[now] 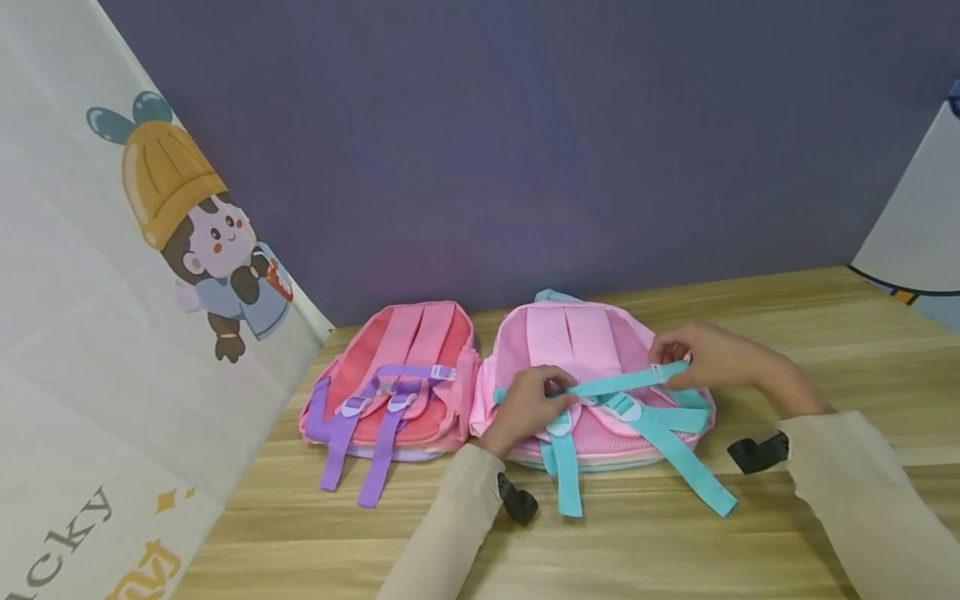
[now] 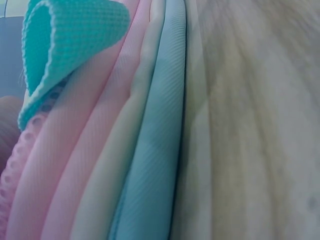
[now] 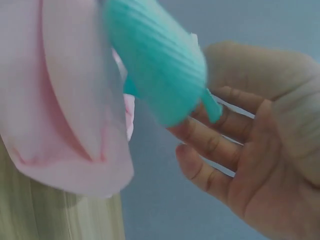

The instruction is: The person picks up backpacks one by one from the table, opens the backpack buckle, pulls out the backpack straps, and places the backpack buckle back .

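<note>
A light pink backpack (image 1: 543, 329) lies with its strap side up on the wooden table. Across it runs a teal chest strap (image 1: 618, 383), drawn fairly straight between both hands. My left hand (image 1: 525, 408) pinches this strap near its left part, over the lower middle of the bag. At the strap's right end, by a small pale buckle (image 1: 660, 373), my right hand (image 1: 705, 354) grips it with thumb and fingers. In the right wrist view a teal strap loop (image 3: 155, 60) partly hides that hand's fingertips. The left wrist view shows the bag's layered edge (image 2: 150, 150), with the left hand mostly out of sight.
A coral pink backpack (image 1: 397, 333) with purple straps (image 1: 378, 458) lies against the left side of the light pink one. Loose teal strap ends (image 1: 693, 471) hang onto the table (image 1: 637, 542). Behind stands a dark panel (image 1: 525, 150); a printed white wall (image 1: 67, 275) is at left.
</note>
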{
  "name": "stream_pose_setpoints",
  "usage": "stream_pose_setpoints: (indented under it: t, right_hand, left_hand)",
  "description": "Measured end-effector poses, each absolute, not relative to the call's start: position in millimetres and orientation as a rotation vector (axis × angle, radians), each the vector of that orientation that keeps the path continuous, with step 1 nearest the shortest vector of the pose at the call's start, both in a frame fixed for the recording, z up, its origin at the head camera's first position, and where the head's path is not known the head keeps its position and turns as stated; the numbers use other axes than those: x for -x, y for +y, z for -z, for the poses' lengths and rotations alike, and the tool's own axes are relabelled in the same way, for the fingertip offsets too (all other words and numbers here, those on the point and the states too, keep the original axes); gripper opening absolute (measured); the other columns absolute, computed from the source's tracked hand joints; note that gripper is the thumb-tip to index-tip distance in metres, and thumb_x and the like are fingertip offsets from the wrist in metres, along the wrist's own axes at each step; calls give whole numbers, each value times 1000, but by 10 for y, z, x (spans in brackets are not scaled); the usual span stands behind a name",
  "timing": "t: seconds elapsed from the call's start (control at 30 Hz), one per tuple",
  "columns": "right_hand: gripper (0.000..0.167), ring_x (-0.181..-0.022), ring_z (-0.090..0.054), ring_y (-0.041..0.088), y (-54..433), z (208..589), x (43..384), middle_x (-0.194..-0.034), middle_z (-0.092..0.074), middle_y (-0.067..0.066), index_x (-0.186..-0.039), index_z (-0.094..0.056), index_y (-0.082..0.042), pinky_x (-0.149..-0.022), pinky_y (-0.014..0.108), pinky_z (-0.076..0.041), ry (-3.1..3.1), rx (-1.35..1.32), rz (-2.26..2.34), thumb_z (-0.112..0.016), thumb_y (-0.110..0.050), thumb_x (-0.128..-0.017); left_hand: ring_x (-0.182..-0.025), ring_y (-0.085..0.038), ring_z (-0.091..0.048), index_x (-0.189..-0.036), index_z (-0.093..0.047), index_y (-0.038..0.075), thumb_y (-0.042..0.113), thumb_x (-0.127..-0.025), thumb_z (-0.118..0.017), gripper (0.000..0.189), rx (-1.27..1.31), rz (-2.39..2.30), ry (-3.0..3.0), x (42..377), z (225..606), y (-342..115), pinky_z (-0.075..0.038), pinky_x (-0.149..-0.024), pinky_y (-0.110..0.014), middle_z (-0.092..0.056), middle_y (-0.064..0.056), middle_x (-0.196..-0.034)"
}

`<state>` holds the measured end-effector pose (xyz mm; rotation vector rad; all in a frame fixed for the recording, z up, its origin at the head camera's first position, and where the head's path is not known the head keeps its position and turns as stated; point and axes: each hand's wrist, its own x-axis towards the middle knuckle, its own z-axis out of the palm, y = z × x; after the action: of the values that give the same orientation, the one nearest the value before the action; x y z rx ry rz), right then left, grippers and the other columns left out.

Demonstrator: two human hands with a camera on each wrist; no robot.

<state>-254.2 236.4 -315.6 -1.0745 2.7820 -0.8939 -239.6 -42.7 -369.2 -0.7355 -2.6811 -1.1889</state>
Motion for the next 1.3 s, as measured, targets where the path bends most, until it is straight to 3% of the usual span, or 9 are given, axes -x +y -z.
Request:
stream_pose_setpoints:
  t: [1.3]
  right_hand:
    - [19, -76, -54, 15, 2532, 3153, 2570, -81, -59, 0, -86, -62, -11, -66, 26, -48, 2672, 850, 854, -76, -8, -73]
  left_hand:
    - [-80, -10, -57, -96, -71, 7, 12, -83, -72, 13, 741, 1166, -2641, 2368, 3690, -447, -45, -74, -19, -68, -7, -90]
